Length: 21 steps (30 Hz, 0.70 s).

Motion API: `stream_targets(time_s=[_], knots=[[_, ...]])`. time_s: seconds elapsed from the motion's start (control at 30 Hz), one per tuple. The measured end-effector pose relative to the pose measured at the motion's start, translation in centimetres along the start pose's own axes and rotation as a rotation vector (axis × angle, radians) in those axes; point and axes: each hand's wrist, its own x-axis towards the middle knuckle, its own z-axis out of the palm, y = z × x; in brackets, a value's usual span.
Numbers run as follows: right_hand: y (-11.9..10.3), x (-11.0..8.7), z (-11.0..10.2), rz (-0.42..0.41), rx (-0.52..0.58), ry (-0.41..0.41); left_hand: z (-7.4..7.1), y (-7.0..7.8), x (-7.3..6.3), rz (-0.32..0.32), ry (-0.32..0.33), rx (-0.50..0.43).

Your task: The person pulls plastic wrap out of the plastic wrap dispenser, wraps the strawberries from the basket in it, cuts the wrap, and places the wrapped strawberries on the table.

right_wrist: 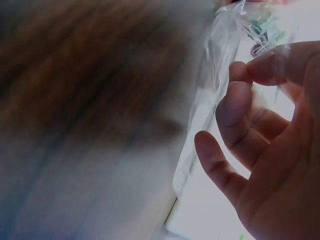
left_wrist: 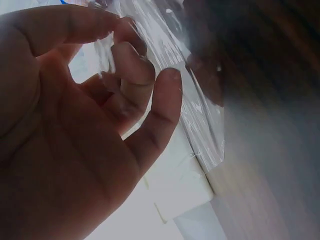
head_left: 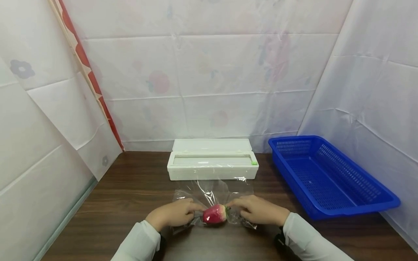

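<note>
A red fruit (head_left: 214, 214), pale yellow and green at its right end, lies under clear cling film (head_left: 209, 192) at the front of the table. To its left, my left hand (head_left: 177, 213) pinches the film between thumb and fingers; the left wrist view shows the film (left_wrist: 200, 120) running past the curled fingers. My right hand (head_left: 259, 210) pinches the film by the fruit's green end. In the right wrist view the thumb and index finger meet on crumpled film (right_wrist: 220, 55), with the other fingers loosely bent.
Behind the fruit stands a white cling film box (head_left: 212, 173), its lid (head_left: 212, 145) raised and a green slider (head_left: 254, 163) at the right. A blue perforated basket (head_left: 290, 181) sits at the right. White printed cloth (head_left: 209, 72) walls the brown wooden table (head_left: 130, 181).
</note>
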Motion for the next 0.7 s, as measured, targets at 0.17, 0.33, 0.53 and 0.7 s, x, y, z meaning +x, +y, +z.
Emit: stream_targets(time_s=[0.17, 0.33, 0.53, 0.7], knots=[[0.6, 0.3, 0.0, 0.011, 0.026, 0.020, -0.1, -0.3, 0.3, 0.000, 0.025, -0.019], [1.2, 0.4, 0.0, -0.016, 0.013, 0.057, -0.2, -0.7, 0.4, 0.051, 0.088, 0.010], [1.2, 0.6, -0.2, -0.050, -0.039, 0.077, -0.1, -1.1, 0.4, 0.033, 0.157, 0.107], [1.0, 0.7, -0.2, -0.049, -0.016, 0.058, 0.0, -1.3, 0.4, 0.057, 0.155, 0.064]])
